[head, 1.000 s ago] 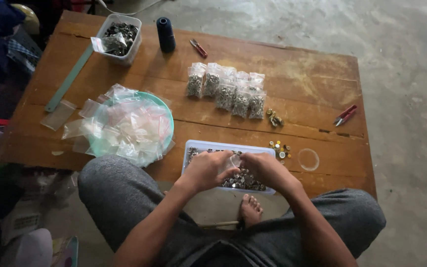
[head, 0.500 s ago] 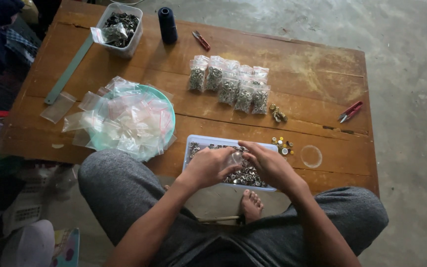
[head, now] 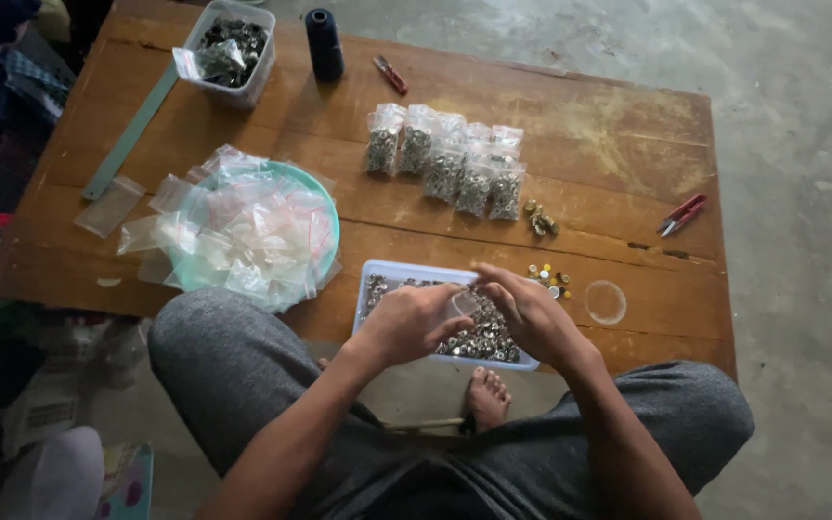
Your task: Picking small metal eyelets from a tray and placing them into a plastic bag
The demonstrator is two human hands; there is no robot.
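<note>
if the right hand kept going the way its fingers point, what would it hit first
The right hand points left toward the left hand, so it would likely meet that hand and the small clear bag between them first; depth is unclear.

floor: grey concrete (head: 792, 318) | furn: low wooden table (head: 618, 144) | light: dim

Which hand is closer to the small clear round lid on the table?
The right hand is nearer. It is just left of the clear round lid, over the tray of metal pieces; the left hand is farther left.
</note>
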